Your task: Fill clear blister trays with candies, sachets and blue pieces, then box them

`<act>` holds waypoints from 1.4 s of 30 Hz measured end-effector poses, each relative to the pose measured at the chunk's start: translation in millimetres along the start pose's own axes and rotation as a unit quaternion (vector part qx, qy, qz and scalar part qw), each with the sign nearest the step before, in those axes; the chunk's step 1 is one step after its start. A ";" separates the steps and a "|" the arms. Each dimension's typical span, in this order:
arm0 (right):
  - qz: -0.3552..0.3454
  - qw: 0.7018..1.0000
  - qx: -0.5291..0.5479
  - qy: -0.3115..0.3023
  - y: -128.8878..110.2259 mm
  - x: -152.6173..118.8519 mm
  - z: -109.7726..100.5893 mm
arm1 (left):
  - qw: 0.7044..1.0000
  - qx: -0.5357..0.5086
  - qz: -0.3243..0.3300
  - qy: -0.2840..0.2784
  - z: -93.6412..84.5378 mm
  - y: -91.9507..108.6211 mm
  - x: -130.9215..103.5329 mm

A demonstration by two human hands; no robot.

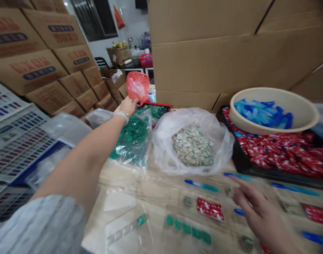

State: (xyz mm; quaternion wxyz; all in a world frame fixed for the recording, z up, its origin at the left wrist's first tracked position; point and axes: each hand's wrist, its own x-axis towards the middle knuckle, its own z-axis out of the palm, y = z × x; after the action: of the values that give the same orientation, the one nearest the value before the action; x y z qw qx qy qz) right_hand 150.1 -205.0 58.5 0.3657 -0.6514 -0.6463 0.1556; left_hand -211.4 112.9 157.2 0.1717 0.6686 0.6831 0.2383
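Stretched out to the far side of the table, my left hand (128, 106) pinches the edge of a red plastic bag (137, 86). Below it lies a clear bag of green pieces (133, 135), beside a red-rimmed tray (157, 110) of green packets. My right hand (253, 201) hovers low at the right, index finger extended to a blue pen-shaped item (239, 176), fingers apart; whether it touches is unclear. Left of it are another blue item (201, 185) and a red patterned packet (210, 209). Clear sleeves with green squares (188, 228) lie at the front.
An open white bag (161, 148) of small packets stands mid-table. At the right, a cream basin (274, 128) of blue items rests on red packets (278, 155) in a black tray. Cardboard boxes (37, 67) and plastic crates (16, 141) are stacked left; a cardboard wall (217, 53) rises behind.
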 end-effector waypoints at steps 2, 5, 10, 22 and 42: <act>-0.075 0.996 0.052 -0.022 -32.6 12.9 34.6 | 0.998 0.059 0.008 -0.002 -18.0 -44.2 -43.9; -0.215 0.966 0.092 -0.107 -98.1 48.2 95.4 | 0.994 0.105 0.016 -0.006 -27.7 -98.4 -107.0; -0.237 0.957 -0.006 -0.166 -186.2 126.3 197.6 | 0.996 0.085 -0.032 0.016 -11.2 -130.5 -150.2; -0.244 0.908 -0.226 -0.255 -202.3 159.0 261.2 | 0.974 -0.202 -0.097 -0.046 13.6 -126.1 -152.3; 0.307 0.634 0.527 -0.475 -130.3 -61.0 140.1 | 0.723 -0.625 -0.293 -0.026 40.1 -66.2 -445.2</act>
State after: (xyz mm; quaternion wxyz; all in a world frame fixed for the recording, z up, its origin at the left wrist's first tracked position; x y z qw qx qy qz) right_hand -46.5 -238.2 34.4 0.2204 -0.3447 -0.3016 0.8612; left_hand -223.4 -325.9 49.9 0.6294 0.1824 0.5364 0.5319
